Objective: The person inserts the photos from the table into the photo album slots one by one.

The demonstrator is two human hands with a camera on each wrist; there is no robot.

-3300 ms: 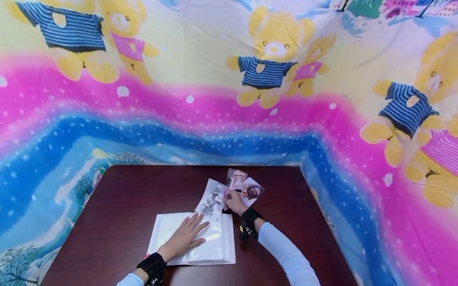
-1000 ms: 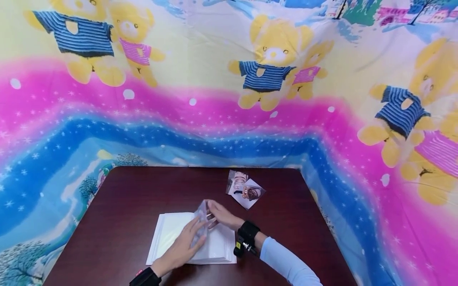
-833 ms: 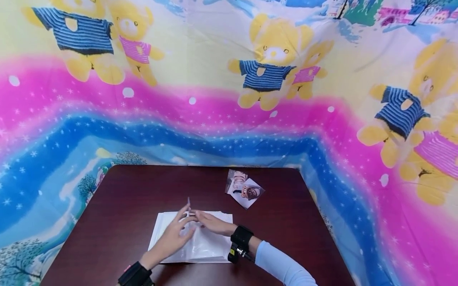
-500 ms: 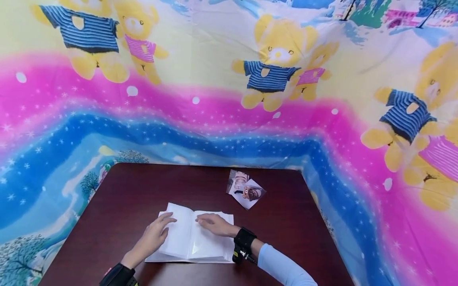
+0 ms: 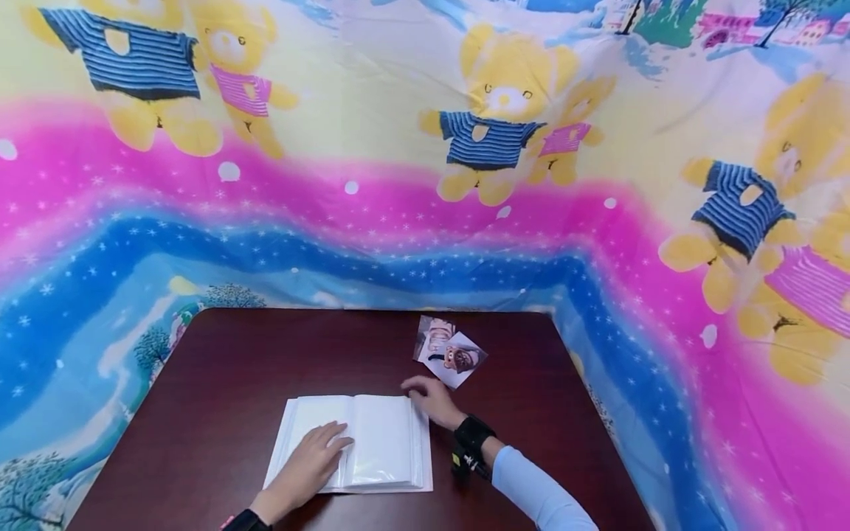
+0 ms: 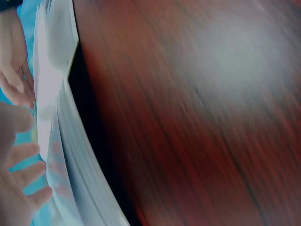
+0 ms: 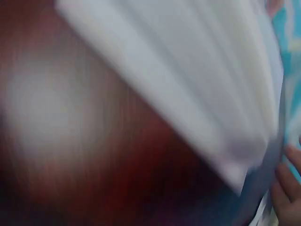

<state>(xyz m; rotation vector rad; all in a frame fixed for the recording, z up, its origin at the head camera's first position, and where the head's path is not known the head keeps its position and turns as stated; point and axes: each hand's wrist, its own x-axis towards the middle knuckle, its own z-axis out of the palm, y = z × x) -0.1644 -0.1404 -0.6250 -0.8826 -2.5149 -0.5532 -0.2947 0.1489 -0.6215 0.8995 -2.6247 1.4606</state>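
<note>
An open photo album (image 5: 384, 439) with white pages and clear sleeves lies on the table. My left hand (image 5: 307, 461) rests on its left page, fingers reaching toward the middle fold. In the left wrist view the fingers of the left hand (image 6: 21, 174) are spread beside the page stack. My right hand (image 5: 434, 402) is at the album's upper right corner, fingers loosely bent, holding nothing. Just beyond it lie two overlapping photos, one (image 5: 457, 359) on top of the other (image 5: 434, 335). The right wrist view is blurred; the album's page edges (image 7: 188, 70) show there.
The dark wooden table (image 5: 219, 413) has a back edge against a printed cloth (image 5: 372, 221) with teddy bears. That cloth also runs along both sides. A black wrist camera strap (image 5: 473, 435) sits on the right wrist.
A photo held by the right hand earlier is no longer in sight. A page has been turned to the left. The right hand has since moved right toward the photos; the left hand settled on the page.
</note>
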